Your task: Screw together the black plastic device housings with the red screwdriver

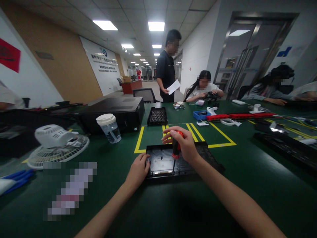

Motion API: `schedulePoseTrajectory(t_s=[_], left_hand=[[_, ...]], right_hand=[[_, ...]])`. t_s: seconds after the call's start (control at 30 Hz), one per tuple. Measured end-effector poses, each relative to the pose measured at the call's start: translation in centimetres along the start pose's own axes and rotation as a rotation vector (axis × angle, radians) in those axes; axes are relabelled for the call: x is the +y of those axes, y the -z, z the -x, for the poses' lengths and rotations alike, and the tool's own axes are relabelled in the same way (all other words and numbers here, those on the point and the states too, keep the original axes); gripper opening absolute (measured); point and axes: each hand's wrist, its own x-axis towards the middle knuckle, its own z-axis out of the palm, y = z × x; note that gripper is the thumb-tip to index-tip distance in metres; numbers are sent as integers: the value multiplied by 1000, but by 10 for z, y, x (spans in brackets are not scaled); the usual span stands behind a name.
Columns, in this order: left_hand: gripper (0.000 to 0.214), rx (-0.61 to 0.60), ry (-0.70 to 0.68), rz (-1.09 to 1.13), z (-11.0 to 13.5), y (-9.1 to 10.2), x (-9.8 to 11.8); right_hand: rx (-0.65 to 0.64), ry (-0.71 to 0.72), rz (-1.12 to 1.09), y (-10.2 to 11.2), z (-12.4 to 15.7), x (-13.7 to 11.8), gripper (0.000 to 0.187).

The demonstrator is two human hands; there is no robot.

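In front of me a shallow black plastic panel (158,158) lies on the green table, its raised rim upward. My left hand (140,168) rests at the panel's left edge, fingers curled over the rim and gripping it. A red and black screwdriver (176,145) stands nearly upright in my right hand (185,142), which is closed around the handle with some fingers stretched out to the left. The screwdriver's shaft points down to the near side of the panel. Whether its tip sits on a screw is too small to tell.
A lidded plastic cup (109,128), a white fan (58,143) and a large black case (116,110) stand to the left. Beyond the panel are yellow tape lines, a black tray (157,116) and a blue box (201,114). Other people sit or stand around the table.
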Motion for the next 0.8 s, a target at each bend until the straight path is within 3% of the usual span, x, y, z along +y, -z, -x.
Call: schedulePoseTrajectory(t_s=[0.2,0.33,0.43,0.8], left_hand=[[26,-4,-1,2,0,1,1],[26,-5,-1,8,0,1,1],[26,1,0,9,0,0,0],[26,-23,3,2,0,3,4]], right_hand=[[-146,-107,-190,8,-4,4,22],[-167,-115,-231,14,-6,6,11],[-186,-148,-293,17,-6,7,22],[-303,-182,-403,16,-7,2,33]])
